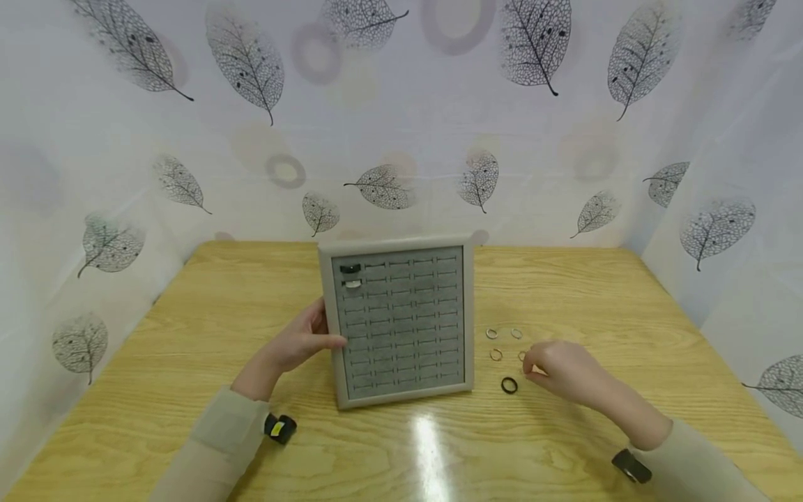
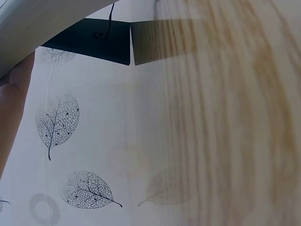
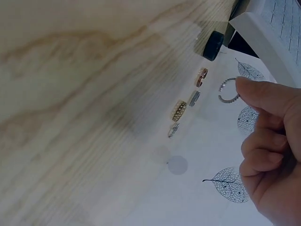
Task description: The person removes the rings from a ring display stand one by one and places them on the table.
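Ring of silvery beaded metal point(image 3: 228, 100) sits pinched between thumb and finger of your right hand point(image 1: 561, 369), over the glossy yellow wood-grain table point(image 1: 238, 296), right of the grey slotted board in a pale rectangular frame point(image 1: 399, 321). Your left hand point(image 1: 304, 341) grips the board's left edge, thumb in front. A thick black ring point(image 3: 213, 45) and slim metal rings point(image 3: 178, 111) lie near; a white leaf-print backdrop point(image 1: 426, 132) rises behind.

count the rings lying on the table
5, right of the display board: black ring nearest, middle left ring, middle right ring, far left ring, far right ring. The right hand may hide more.
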The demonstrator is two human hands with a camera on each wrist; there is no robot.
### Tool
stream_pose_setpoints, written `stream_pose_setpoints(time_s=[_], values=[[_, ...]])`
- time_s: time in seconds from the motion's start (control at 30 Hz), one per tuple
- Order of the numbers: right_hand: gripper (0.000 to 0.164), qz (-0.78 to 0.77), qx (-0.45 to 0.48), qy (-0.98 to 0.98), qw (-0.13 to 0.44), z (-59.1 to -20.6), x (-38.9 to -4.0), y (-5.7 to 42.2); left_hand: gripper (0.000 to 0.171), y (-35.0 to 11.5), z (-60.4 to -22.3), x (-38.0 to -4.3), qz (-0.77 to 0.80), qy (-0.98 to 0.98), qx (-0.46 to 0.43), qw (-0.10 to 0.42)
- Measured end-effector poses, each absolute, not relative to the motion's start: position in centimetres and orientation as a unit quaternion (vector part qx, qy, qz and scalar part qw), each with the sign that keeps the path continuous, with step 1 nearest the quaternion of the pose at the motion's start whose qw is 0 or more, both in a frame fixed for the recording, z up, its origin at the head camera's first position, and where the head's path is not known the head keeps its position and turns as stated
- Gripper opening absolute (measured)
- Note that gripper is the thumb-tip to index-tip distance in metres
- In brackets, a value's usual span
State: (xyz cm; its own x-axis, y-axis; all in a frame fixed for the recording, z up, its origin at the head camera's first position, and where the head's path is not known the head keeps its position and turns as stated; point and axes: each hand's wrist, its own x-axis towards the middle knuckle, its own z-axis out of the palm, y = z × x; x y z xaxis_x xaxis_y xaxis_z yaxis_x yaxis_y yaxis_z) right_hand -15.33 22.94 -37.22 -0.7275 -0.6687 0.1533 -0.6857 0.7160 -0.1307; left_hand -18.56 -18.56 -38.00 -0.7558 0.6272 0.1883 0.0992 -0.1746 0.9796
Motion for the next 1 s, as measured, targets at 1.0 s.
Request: stream_pose_setpoints(time_s=[1.0], values=[[0.011,0.103,0.347,-0.93,-0.067,-38.6,-15.6,23.9,0.075,-18.7,-38.0,-18.6,0.706,0.613,0.302,0.185]])
